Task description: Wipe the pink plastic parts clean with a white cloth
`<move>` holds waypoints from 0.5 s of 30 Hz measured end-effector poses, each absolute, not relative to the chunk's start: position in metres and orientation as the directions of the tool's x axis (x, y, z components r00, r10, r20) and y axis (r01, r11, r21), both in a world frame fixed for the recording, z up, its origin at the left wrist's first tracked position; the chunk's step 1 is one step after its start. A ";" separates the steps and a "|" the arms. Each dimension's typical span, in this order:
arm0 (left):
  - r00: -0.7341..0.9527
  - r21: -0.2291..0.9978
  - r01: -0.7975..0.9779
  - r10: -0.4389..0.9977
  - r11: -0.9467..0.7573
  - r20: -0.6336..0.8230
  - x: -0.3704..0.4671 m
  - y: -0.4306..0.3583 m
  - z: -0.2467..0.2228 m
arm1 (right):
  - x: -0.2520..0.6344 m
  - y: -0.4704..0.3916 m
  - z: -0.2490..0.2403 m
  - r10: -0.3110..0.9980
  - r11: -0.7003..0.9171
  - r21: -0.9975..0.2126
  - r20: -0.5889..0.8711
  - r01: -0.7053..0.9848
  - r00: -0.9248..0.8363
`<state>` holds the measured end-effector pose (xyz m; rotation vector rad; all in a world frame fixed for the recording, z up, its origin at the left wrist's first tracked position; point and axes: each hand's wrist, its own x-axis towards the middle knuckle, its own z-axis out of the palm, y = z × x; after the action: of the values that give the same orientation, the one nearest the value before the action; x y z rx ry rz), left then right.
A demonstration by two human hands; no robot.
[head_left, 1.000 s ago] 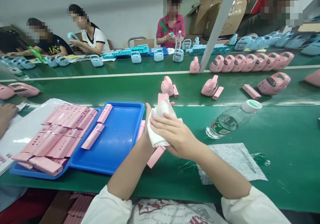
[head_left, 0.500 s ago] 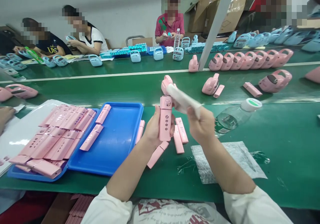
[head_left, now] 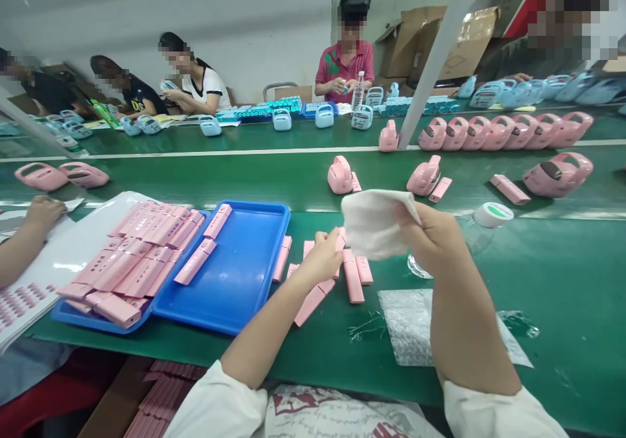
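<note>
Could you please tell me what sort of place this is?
Probably a factory assembly line: several people work along long green benches, matching pink handled cases stand in a row, and many similar pink sticks are piled on a blue tray.

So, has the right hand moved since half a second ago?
Yes, to the right: judged against the clear bottle, the right hand is nearer the cap in view and hides more of the bottle's body than before.

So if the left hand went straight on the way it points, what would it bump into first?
Probably the white cloth held in the right hand, though the left hand might pass beneath it; depth is unclear.
</note>
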<state>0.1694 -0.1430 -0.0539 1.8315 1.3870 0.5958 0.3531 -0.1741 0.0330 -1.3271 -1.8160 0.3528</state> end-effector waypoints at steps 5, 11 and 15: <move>0.335 0.628 0.752 0.936 -0.198 -0.106 0.181 -0.171 -0.051 | 0.355 -0.174 0.028 0.896 0.355 -0.675 0.442 0.647 -0.030; -0.028 0.323 0.946 0.999 0.037 -0.032 0.099 -0.160 -0.016 | 0.354 -0.174 0.022 0.891 0.327 -0.721 0.451 0.611 0.055; -0.465 0.203 0.857 0.881 0.474 -0.092 -0.001 -0.149 -0.014 | 0.360 -0.177 0.025 0.884 0.335 -0.723 0.463 0.604 0.063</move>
<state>-0.0014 -0.1492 -0.0139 1.5114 2.5343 0.1904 0.3604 -0.1767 0.0254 -1.3646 -1.6369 0.3645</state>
